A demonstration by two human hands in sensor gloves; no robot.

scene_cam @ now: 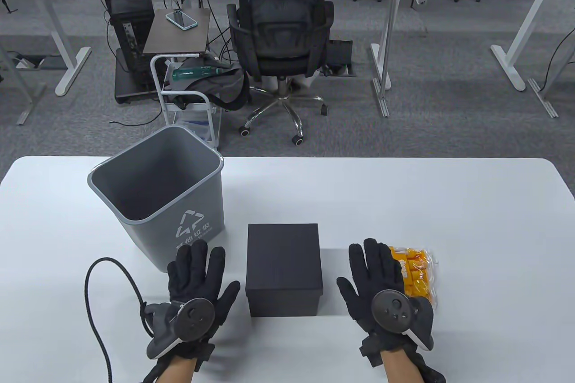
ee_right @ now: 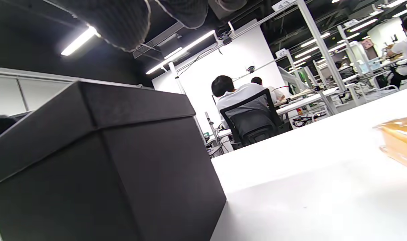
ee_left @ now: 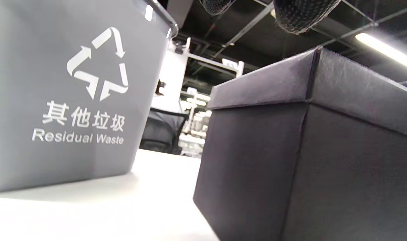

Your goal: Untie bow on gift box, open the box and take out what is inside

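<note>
Both hands lie flat on the white table (scene_cam: 449,203), fingers straight and spread, gripping nothing. The left hand (scene_cam: 193,286) rests just at 9 o'clock of the black gift box (scene_cam: 284,268), apart from it; the right hand (scene_cam: 382,284) sits at the box's 3 o'clock, also not touching it. The box stands between them with its lid on. At 2 o'clock of the right hand, partly under its fingers, lies a clear bag of orange packets (scene_cam: 415,273). A grey waste bin (scene_cam: 157,194) stands at 11 o'clock of the left hand.
</note>
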